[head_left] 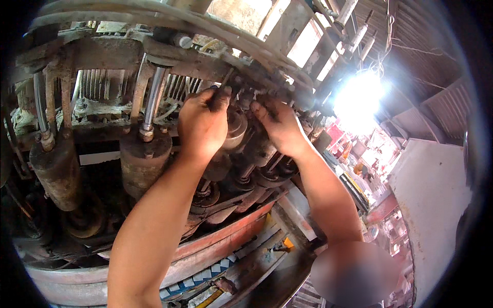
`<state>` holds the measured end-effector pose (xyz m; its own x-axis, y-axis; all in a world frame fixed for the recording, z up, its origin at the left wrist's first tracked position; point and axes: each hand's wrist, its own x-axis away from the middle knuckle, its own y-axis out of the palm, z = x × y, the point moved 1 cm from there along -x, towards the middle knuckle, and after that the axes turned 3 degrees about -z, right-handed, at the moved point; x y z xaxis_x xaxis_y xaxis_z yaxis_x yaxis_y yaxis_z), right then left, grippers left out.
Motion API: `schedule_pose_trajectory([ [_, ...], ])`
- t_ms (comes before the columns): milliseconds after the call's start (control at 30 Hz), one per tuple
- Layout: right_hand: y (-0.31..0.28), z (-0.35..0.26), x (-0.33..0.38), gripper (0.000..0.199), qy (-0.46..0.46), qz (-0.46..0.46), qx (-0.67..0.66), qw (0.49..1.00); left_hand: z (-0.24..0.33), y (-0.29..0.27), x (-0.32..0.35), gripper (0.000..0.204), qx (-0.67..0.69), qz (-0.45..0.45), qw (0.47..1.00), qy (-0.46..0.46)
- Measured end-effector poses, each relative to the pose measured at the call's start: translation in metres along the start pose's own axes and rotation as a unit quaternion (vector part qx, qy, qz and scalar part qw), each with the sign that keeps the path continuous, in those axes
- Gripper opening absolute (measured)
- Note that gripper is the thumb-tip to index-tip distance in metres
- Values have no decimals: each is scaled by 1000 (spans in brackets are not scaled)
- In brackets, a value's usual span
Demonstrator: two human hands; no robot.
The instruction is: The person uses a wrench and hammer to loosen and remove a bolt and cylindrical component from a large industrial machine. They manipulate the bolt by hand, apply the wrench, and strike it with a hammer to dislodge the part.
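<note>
Both my arms reach up to a grimy machine with a row of upright cylinders. My left hand [204, 120] is closed, its dark-stained thumb and fingers pressed together at a cluster of dark fittings [245, 95] under the crossbar; what they grip is hidden. Opposite it, my right hand [281, 126] curls around the other side of the same fittings, its thumb blackened and its fingertips mostly out of sight. A round metal cylinder [236, 128] sits just below and between the hands. Left of my left hand stands a shiny piston rod [154, 95] above a heavy cylindrical weight [146, 161].
Another rod and cylindrical weight [56, 172] stand at the far left. Hoses [154, 23] run across the top. Below, a curved reddish rim [231, 233] borders the machine. A bright lamp [359, 97] glares at right, near a pale panel [429, 190].
</note>
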<state>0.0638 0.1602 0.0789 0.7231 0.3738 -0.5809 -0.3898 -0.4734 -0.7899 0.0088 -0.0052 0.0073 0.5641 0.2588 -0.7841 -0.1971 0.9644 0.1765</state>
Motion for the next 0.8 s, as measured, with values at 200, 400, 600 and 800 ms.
schedule_pose_trajectory([
  [200, -22, -17, -26, 36, -74, -45, 79, 993, -10, 3, -1, 26, 112, -11, 991, -74],
  [400, -25, -8, -38, 33, -32, -63, -43, 997, -27, 10, -1, 29, 127, 8, 991, -50],
  [600, 4, -11, -18, 31, 11, -38, 78, 996, -10, -1, -1, 27, 30, -25, 999, -10],
  [800, 11, 12, -13, 31, -36, -27, 26, 999, -10, 6, -3, 24, 121, -28, 983, -134],
])
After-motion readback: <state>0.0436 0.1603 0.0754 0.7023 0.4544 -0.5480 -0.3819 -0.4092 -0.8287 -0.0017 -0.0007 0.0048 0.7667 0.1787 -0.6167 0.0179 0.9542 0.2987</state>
